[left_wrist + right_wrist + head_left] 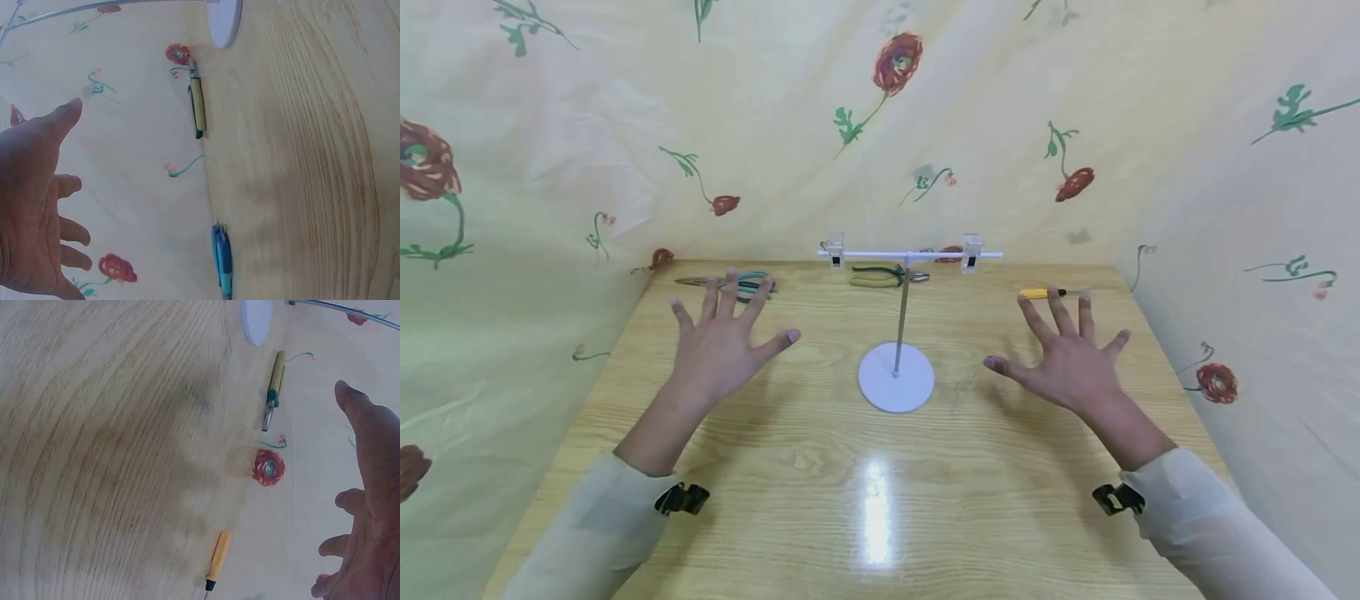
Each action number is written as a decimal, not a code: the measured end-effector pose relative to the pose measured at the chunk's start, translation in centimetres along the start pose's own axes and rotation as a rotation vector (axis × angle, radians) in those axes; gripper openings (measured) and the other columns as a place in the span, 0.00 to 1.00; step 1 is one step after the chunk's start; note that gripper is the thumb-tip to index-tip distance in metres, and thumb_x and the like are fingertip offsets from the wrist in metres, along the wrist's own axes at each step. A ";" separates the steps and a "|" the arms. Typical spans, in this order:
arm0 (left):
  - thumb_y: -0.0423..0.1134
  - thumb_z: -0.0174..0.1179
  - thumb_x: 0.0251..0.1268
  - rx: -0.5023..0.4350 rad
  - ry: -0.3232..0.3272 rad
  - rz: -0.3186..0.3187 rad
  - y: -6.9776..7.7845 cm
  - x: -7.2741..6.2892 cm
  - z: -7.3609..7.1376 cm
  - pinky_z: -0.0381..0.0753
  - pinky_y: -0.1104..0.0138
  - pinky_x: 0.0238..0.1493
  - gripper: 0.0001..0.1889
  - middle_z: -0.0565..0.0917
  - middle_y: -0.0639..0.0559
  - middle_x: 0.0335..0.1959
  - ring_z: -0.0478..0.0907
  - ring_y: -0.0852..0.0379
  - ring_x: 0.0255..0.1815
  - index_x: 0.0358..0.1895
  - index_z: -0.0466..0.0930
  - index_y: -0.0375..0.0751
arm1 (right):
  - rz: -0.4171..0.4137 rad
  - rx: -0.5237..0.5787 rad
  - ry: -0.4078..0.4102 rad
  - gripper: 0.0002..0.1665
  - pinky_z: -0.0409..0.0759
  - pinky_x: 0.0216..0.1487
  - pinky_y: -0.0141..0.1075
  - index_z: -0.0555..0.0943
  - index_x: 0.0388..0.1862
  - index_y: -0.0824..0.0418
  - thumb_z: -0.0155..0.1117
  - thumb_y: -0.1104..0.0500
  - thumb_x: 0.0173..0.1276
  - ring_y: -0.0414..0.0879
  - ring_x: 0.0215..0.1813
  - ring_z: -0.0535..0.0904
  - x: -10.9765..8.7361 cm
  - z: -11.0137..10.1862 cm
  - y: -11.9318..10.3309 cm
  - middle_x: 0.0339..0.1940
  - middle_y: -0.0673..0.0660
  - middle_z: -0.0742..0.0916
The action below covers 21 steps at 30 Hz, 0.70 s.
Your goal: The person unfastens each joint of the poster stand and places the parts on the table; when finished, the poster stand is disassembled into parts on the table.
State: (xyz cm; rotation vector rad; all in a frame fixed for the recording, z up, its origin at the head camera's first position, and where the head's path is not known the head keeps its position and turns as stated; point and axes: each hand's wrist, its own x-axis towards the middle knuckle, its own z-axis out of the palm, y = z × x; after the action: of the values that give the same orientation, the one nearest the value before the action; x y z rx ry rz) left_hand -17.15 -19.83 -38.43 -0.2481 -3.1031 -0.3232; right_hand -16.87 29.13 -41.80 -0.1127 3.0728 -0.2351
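My left hand (717,346) hovers over the left of the table, fingers spread and holding nothing. Beyond its fingertips lies a blue-handled tool (758,277) with a long pointed end, partly covered by the fingers; the left wrist view shows its blue handles (222,257). On the right, my right hand (1071,362) is likewise spread and empty, its fingertips overlapping a yellow-handled screwdriver (1033,293) in the head view. In the right wrist view the screwdriver (218,556) lies apart from the hand. Between the hands, pliers (880,280) with green and yellowish handles lie at the back.
A stand with a round white base (895,392) and a thin metal pole (903,321) rises mid-table. Its white crossbar (872,254) carries two clear clips, left (836,250) and right (972,252). Flowered cloth (790,150) hangs behind and beside the wooden table (775,517).
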 end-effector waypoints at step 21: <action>0.88 0.42 0.71 -0.033 -0.044 0.056 2.6 0.3 2.6 0.28 0.17 0.80 0.54 0.35 0.40 0.94 0.31 0.31 0.94 0.93 0.42 0.67 | -0.106 0.055 -0.033 0.69 0.31 0.67 0.96 0.43 0.95 0.36 0.49 0.07 0.65 0.71 0.94 0.29 1.8 1.2 -5.6 0.97 0.55 0.44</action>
State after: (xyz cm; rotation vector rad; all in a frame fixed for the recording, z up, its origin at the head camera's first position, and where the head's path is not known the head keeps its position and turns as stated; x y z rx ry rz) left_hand -17.02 -16.73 -40.48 -0.3474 -3.1293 -0.3722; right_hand -18.18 23.31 -42.18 -0.2744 3.0284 -0.3197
